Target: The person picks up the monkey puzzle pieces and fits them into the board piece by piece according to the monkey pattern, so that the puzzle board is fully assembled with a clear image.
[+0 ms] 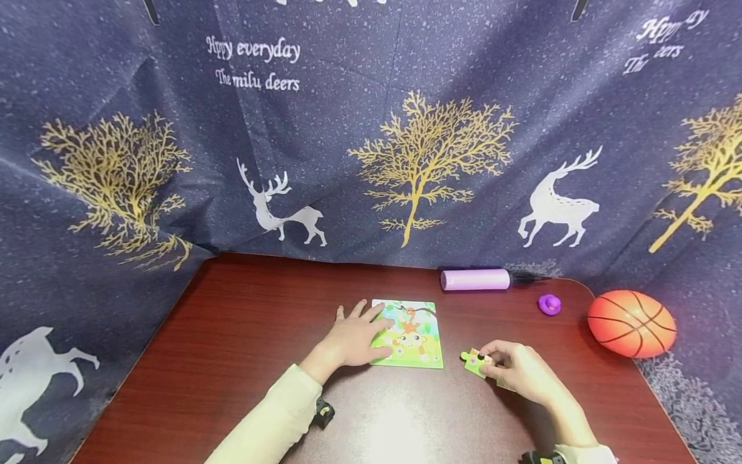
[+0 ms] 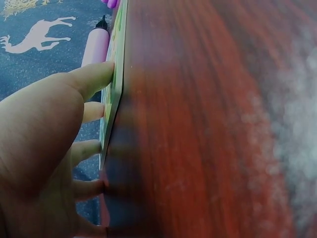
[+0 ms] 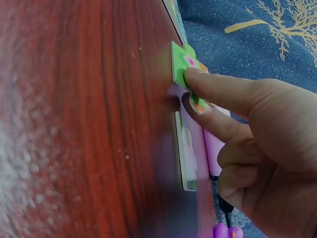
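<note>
A square picture puzzle with a monkey on a green ground lies flat on the table. My left hand rests on its left side with fingers spread, and the left wrist view shows the thumb touching the puzzle near its edge. To the right of it, my right hand pinches a green jigsaw piece with a pink flower between thumb and forefinger. That piece is tilted up from the table in the right wrist view. Beneath the right hand lies another puzzle piece, mostly covered from above.
Toward the back edge of the brown table lies a lilac hand pump with a black nozzle. A small purple hat-shaped thing and an orange basketball-patterned ball sit at the right. A patterned blue cloth hangs behind.
</note>
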Motion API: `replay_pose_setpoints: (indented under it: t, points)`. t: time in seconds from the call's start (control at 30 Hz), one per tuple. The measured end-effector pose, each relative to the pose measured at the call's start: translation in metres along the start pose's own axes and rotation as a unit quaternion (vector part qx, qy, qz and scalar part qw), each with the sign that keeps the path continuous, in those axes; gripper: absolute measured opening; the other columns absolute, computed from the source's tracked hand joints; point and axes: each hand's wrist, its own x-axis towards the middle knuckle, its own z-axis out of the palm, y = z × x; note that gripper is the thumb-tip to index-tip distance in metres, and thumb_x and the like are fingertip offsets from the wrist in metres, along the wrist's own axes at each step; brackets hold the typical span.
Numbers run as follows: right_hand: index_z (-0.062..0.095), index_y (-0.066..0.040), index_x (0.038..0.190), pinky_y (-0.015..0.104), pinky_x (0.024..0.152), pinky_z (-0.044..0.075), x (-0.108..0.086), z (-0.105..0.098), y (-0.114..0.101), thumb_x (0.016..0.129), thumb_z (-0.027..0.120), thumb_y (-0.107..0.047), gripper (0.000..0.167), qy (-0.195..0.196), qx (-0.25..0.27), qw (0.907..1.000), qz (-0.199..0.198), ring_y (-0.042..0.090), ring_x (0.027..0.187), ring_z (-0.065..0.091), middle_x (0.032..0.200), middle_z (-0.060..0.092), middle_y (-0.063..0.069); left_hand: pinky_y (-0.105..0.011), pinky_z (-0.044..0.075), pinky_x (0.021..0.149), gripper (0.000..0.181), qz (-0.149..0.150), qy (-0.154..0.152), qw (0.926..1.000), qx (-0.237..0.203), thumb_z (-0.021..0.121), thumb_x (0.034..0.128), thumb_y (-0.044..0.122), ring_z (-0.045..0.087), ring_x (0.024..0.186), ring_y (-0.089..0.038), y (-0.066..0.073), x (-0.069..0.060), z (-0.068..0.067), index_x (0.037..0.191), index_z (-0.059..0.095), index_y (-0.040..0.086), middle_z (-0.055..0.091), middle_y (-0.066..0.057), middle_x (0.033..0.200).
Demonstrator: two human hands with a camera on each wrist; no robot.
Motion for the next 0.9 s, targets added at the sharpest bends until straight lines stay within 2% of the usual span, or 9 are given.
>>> replay_pose_setpoints:
  t: [0.2, 0.27, 0.37, 0.43, 0.57, 0.73, 0.9]
  points:
    - [0.075, -0.019, 0.110, 0.025, 0.063, 0.049, 0.000, 0.000, 0.001, 0.095, 0.078, -0.018, 0.015, 0.014, -0.022, 0.9995, -0.018, 0.001, 0.069, 0.061, 0.083, 0.071, -0.014, -0.081, 0.023, 0.108, 0.064, -0.001, -0.003, 1.0000, 0.004, 0.056, 0.0972, 0.066, 0.023, 0.154, -0.042, 0.000, 0.002, 0.002, 0.154, 0.051, 0.036, 0.031, 0.000, 0.169]
    - [0.075, -0.017, 0.111, 0.025, 0.065, 0.049, 0.002, 0.002, 0.000, 0.096, 0.077, -0.017, 0.016, 0.020, -0.008, 0.9996, -0.018, 0.002, 0.072, 0.062, 0.086, 0.072, -0.013, -0.081, 0.022, 0.108, 0.064, -0.003, -0.005, 1.0000, 0.003, 0.055, 0.0976, 0.065, 0.022, 0.154, -0.042, 0.001, 0.001, 0.001, 0.154, 0.051, 0.036, 0.030, 0.000, 0.169]
    - [0.073, -0.014, 0.108, 0.026, 0.060, 0.049, 0.005, 0.006, -0.003, 0.097, 0.075, -0.015, 0.012, 0.025, 0.030, 0.9991, -0.015, 0.004, 0.068, 0.061, 0.085, 0.071, -0.009, -0.081, 0.022, 0.107, 0.063, -0.006, -0.005, 1.0000, 0.004, 0.055, 0.0977, 0.066, 0.022, 0.154, -0.043, 0.001, 0.001, 0.002, 0.154, 0.051, 0.037, 0.030, 0.000, 0.169]
    - [0.073, -0.013, 0.105, 0.026, 0.055, 0.048, 0.009, 0.011, -0.006, 0.098, 0.074, -0.015, 0.008, 0.033, 0.045, 0.9983, -0.016, 0.006, 0.062, 0.058, 0.079, 0.068, -0.007, -0.081, 0.023, 0.107, 0.063, -0.006, -0.003, 1.0000, 0.005, 0.055, 0.0977, 0.066, 0.023, 0.154, -0.043, 0.000, 0.001, 0.002, 0.153, 0.051, 0.037, 0.030, 0.000, 0.169]
    - [0.075, -0.011, 0.106, 0.027, 0.053, 0.049, 0.018, 0.023, -0.015, 0.100, 0.070, -0.013, 0.008, 0.043, 0.077, 0.9954, -0.035, 0.010, 0.057, 0.058, 0.072, 0.065, -0.002, -0.081, 0.023, 0.107, 0.063, -0.006, -0.001, 1.0000, 0.006, 0.054, 0.0979, 0.065, 0.023, 0.154, -0.042, -0.001, 0.001, 0.003, 0.154, 0.051, 0.037, 0.030, 0.001, 0.169]
    - [0.075, -0.007, 0.111, 0.027, 0.059, 0.051, 0.032, 0.039, -0.030, 0.100, 0.071, -0.013, 0.014, 0.034, 0.112, 0.9924, -0.039, 0.014, 0.059, 0.062, 0.074, 0.068, 0.001, -0.082, 0.022, 0.107, 0.062, -0.006, -0.002, 1.0000, 0.002, 0.055, 0.0980, 0.065, 0.022, 0.154, -0.042, 0.000, 0.001, 0.003, 0.154, 0.051, 0.037, 0.029, 0.001, 0.169]
    - [0.073, -0.008, 0.107, 0.026, 0.059, 0.050, 0.047, 0.055, -0.046, 0.097, 0.073, -0.012, 0.011, 0.017, 0.122, 0.9922, -0.020, 0.012, 0.062, 0.063, 0.081, 0.071, 0.000, -0.082, 0.022, 0.108, 0.062, -0.008, -0.003, 1.0000, 0.001, 0.055, 0.0982, 0.065, 0.022, 0.154, -0.042, 0.001, 0.001, 0.002, 0.154, 0.051, 0.037, 0.029, 0.001, 0.169]
